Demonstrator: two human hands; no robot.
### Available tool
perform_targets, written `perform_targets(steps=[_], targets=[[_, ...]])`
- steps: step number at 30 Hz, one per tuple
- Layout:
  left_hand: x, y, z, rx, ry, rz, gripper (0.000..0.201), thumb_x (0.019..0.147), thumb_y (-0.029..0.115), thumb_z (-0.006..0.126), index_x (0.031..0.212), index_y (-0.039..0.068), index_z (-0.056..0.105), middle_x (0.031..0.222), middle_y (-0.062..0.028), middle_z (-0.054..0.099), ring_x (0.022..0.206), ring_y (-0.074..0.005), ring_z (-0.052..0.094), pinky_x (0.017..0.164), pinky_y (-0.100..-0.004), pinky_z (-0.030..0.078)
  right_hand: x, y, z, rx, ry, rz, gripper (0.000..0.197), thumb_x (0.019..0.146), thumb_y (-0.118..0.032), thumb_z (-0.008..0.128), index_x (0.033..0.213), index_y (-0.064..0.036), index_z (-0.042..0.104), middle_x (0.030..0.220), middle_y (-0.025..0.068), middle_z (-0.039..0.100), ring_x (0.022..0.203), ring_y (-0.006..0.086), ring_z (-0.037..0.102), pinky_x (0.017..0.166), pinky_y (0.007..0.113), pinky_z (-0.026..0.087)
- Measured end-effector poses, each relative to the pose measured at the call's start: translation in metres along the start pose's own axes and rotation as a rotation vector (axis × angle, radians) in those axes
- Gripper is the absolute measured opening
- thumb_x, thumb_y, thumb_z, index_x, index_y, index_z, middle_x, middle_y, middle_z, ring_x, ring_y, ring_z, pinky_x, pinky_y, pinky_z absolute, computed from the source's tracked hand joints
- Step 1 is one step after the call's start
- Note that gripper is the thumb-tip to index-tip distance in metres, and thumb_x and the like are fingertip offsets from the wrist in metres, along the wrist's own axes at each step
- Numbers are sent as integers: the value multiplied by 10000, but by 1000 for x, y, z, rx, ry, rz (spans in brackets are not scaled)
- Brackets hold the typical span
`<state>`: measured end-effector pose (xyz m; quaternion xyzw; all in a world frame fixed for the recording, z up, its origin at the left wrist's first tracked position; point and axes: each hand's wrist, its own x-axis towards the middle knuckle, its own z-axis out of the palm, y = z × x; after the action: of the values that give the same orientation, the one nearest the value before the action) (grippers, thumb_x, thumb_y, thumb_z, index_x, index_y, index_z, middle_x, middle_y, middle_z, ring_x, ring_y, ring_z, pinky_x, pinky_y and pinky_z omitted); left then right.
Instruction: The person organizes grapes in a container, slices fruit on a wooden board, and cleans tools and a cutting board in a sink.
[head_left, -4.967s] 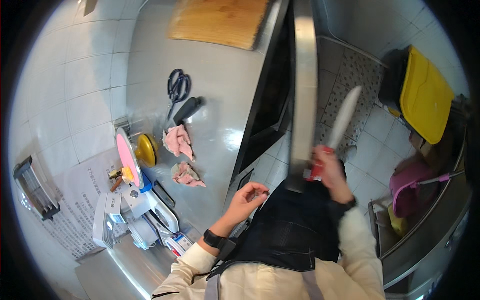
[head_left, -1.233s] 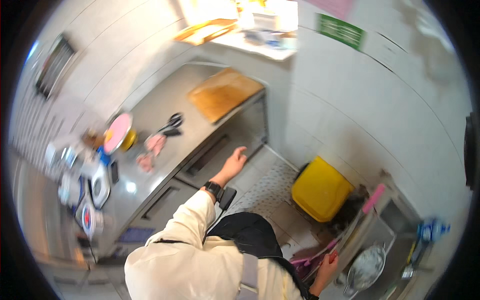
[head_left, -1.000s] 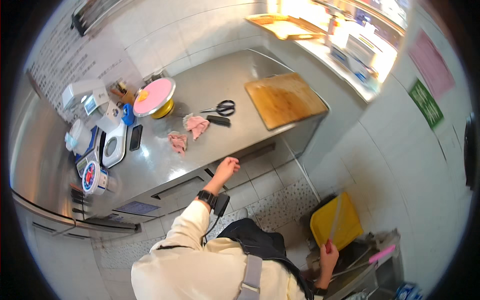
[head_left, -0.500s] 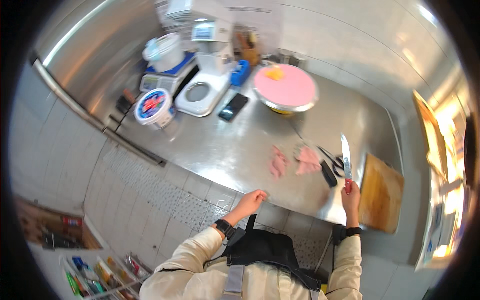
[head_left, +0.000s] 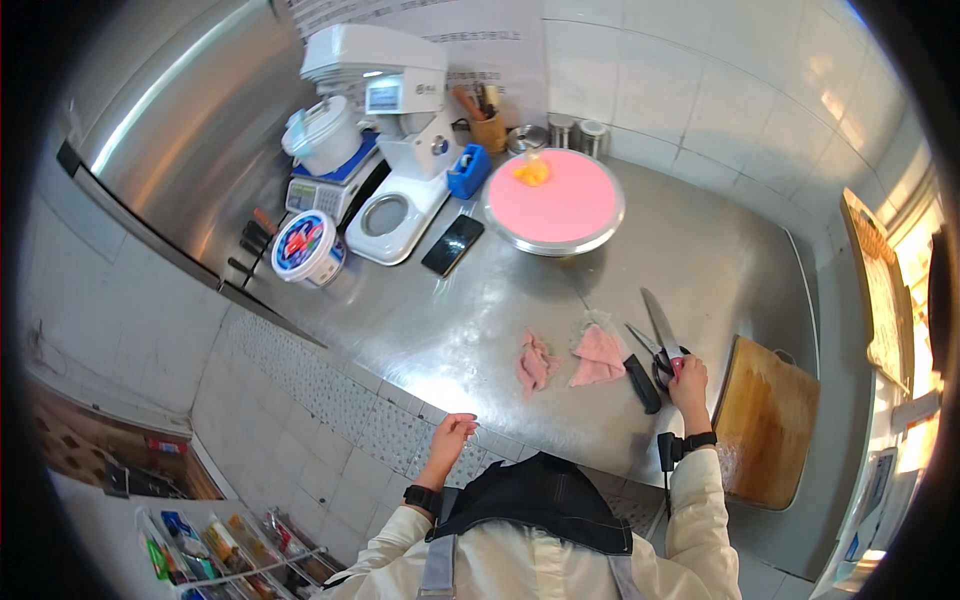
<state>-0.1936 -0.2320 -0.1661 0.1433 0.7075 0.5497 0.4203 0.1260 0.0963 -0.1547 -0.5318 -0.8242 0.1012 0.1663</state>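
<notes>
A knife (head_left: 658, 318) with a red handle is held in my right hand (head_left: 689, 382), fingers wrapped round the handle. Its blade points away from me, low over the table beside black-handled scissors (head_left: 656, 362), which my hand partly covers. Just left of them lies a thing with a thick black handle (head_left: 642, 385). My left hand (head_left: 453, 438) hangs by the table's front edge, empty, its fingers loosely bent and apart. Two crumpled pink cloths, a left one (head_left: 537, 362) and a right one (head_left: 599, 357), lie on the steel table between my hands.
Behind the cloths stands a round turntable (head_left: 560, 245) with a pink top and a small yellow piece (head_left: 532, 172). A wooden board (head_left: 765, 425) lies at the right. Farther left are a phone (head_left: 453, 246), a white mixer (head_left: 395, 215), a tub (head_left: 308, 248) and a scale (head_left: 325, 195).
My right hand has lowered the knife toward the scissors, and its blade now tilts left. My left hand has drawn back toward me, its fingers loosening. The view has shifted.
</notes>
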Motion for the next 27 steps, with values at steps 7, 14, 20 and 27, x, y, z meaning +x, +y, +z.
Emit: perform_targets(steps=[7, 14, 20, 27], targets=[[14, 43, 32, 46, -123, -22, 181, 878, 131, 433, 988, 39, 545, 877, -50, 599, 772, -106, 545, 701, -226, 435, -3, -26, -40, -59, -210, 76, 212, 592, -150, 612, 731, 2, 564, 680, 202, 588, 677, 366, 576, 641, 430, 461], [22, 46, 45, 21, -183, -49, 158, 894, 133, 417, 976, 82, 543, 879, -30, 592, 778, -108, 536, 714, -237, 429, -39, -69, -23, -40, -253, 85, 253, 691, -249, 630, 800, -30, 565, 781, 147, 608, 775, 326, 573, 696, 446, 419], [35, 44, 32, -28, -256, -15, 172, 894, 132, 412, 993, 72, 540, 884, -26, 590, 796, -99, 537, 717, -217, 423, -54, -95, 0, -309, -176, 209, 340, 688, -329, 658, 893, -81, 549, 874, 73, 592, 941, 245, 524, 765, 415, 373], [70, 61, 44, 87, -707, 169, 227, 882, 140, 429, 1054, 18, 512, 933, -60, 583, 847, -134, 565, 777, -254, 441, -55, -111, -10, -89, -271, 304, 414, 583, -250, 659, 871, 11, 516, 756, 173, 599, 735, 356, 585, 692, 408, 454]])
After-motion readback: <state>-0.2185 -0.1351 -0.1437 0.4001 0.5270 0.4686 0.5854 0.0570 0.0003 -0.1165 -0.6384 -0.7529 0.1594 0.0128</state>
